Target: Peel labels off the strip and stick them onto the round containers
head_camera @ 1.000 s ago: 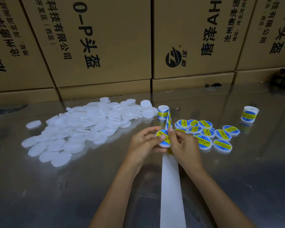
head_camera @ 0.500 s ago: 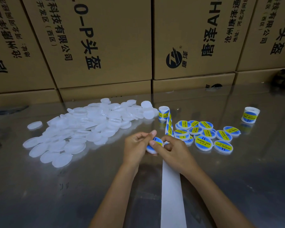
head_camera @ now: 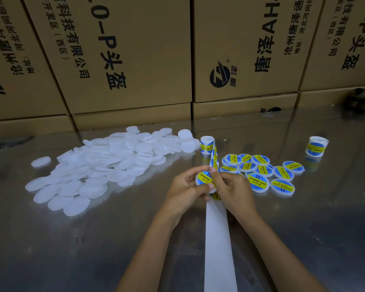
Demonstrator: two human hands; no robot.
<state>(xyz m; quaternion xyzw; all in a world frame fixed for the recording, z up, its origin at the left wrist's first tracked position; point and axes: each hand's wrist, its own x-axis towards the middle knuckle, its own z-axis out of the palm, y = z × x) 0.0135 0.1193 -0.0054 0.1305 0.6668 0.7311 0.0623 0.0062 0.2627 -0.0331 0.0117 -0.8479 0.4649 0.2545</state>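
Left hand (head_camera: 184,187) is gripping the round white plastic container (head_camera: 205,180), right hand (head_camera: 233,189) just beside, pinching its blue-yellow label (head_camera: 204,178) flat.

Stacked cardboard boxes (head_camera: 135,60) behind — glossy reflective metal table (head_camera: 72,249).

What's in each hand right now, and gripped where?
Left hand grips a round white labelled container by its rim. Right hand has a fingertip on the container's blue-and-yellow label; whether it also pinches the label strip cannot be told.
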